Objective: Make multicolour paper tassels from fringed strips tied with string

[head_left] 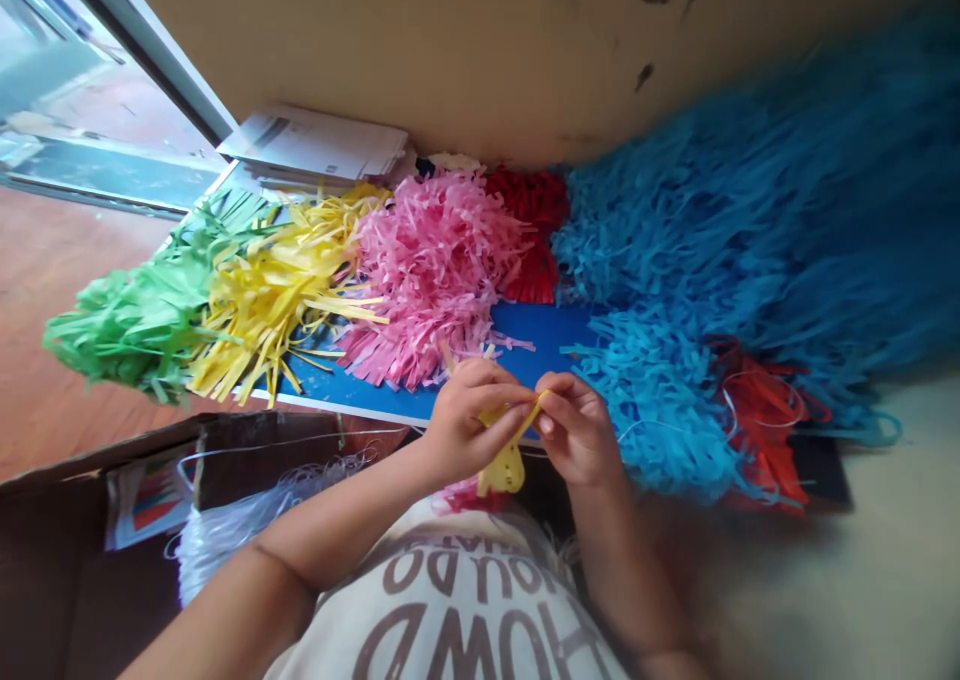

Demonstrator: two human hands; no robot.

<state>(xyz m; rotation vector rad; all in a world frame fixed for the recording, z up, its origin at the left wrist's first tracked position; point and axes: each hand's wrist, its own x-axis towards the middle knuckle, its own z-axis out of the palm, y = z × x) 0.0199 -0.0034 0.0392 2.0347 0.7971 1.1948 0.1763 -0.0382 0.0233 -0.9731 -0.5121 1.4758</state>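
Observation:
Close to my body, my left hand [474, 418] is closed around a strip of yellow fringed paper [506, 468], part of which hangs below the fingers. My right hand [576, 428] pinches a twisted end of the same yellow paper between thumb and fingertips. The two hands are almost touching, at the front edge of a blue table [536, 332]. Just beyond them lies a heap of pink fringed paper [442, 260]. Some pink paper also shows under the yellow piece, near my shirt.
Green [142, 310] and yellow fringed paper [277, 280] lie on the left. Red [529, 230], a large blue pile [720, 230] and orange-red paper [765, 420] are toward the right. Stacked papers [322, 142] sit by the wall. White string [262, 505] lies in a cardboard box below left.

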